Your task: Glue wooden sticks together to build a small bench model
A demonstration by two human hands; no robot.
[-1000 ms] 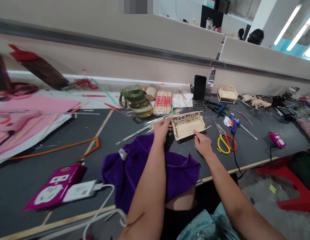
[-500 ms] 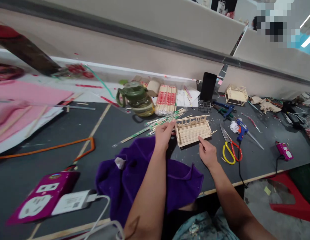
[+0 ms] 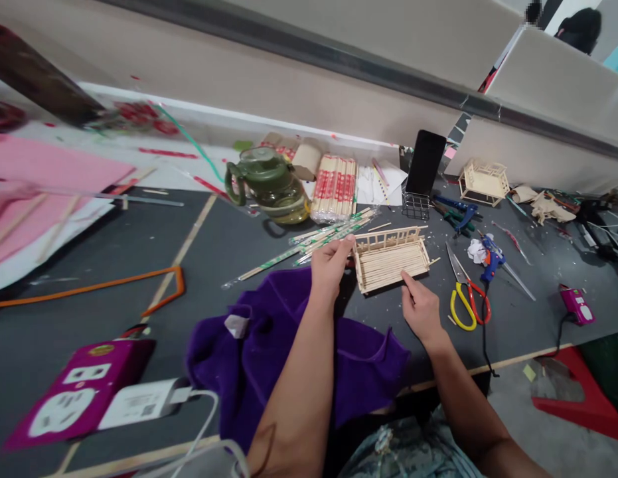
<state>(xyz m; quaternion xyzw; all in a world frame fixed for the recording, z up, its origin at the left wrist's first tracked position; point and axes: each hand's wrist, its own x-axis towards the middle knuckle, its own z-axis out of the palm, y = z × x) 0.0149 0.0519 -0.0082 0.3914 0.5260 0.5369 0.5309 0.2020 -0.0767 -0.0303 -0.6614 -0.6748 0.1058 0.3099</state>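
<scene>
Now | stick model (image 3: 392, 261) — left hand (image 3: 329, 267) holding corner | right hand (image 3: 421, 308) — touching front, grip unclear

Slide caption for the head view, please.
Left hand holds a pale, slatted wooden-stick model by one end; right hand holds one finger at its near edge.

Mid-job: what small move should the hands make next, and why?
I'd probably shift the right hand to check the thin pale stick jutting past the right end of the rectangular pale-wood slatted model: that hand's index fingertip is at the front edge, while the left hand holds the left end, seemingly steadying it.
</scene>
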